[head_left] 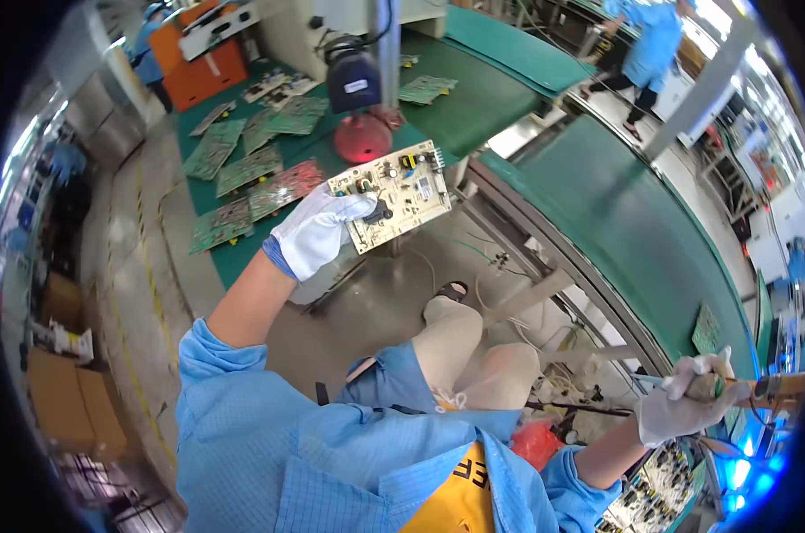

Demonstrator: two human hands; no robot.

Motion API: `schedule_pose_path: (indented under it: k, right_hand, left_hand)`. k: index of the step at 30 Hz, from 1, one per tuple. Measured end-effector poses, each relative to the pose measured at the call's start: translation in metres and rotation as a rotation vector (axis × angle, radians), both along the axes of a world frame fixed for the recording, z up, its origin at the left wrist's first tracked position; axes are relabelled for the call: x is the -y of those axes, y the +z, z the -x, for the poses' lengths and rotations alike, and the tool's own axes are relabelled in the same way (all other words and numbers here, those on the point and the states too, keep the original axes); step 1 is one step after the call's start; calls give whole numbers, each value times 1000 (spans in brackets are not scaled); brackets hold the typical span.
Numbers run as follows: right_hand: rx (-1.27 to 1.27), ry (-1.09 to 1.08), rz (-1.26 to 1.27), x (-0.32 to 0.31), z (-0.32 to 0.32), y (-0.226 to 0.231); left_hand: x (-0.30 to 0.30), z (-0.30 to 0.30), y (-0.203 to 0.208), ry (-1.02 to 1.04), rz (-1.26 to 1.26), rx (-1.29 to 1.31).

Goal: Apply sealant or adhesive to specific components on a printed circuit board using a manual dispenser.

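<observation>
In my white-gloved left hand (318, 226) is a cream circuit board (402, 195), gripped at its left edge with the thumb on top. Its component side faces up, showing small capacitors, a yellow part and a row of pins. Just beyond the board hangs a dark device (354, 84) with a round red front (362, 138), apart from the board. Out to the far right, my gloved right hand (682, 413) is closed around a roundish grey-green thing (706, 386), whose kind I cannot make out. A brown cylindrical part (780, 388) sits beside those fingers.
Several green circuit boards (251, 169) lie on the green table at the left, near an orange bin (198, 67). A green-topped conveyor (633, 204) curves along the right, with one small board (705, 329) on it. More boards (656, 489) lie lower right. A person in blue (651, 44) stands far right.
</observation>
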State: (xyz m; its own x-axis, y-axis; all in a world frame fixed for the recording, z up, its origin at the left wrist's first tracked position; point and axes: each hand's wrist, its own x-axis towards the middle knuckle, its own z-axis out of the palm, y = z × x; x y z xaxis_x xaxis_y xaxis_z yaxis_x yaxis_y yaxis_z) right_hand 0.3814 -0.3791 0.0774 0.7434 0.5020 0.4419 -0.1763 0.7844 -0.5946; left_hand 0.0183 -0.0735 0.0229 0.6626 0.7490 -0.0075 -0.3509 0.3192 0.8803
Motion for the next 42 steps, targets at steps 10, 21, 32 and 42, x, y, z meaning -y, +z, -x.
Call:
schedule_pose_path:
  k: [10,21,32,42]
  right_hand:
    - [143,51,9,-8,1,1]
    - [230,-152,56,-13,8,3]
    - [210,-136,26,-12,4,2]
    - [255,-239,79,-19,17,10]
  left_hand:
    - [-59,50,-29,135,152,125]
    - [-64,53,-30,161,143,114]
    - [-71,40,-12,234,258,269]
    - [-105,33,-29,441,282,379]
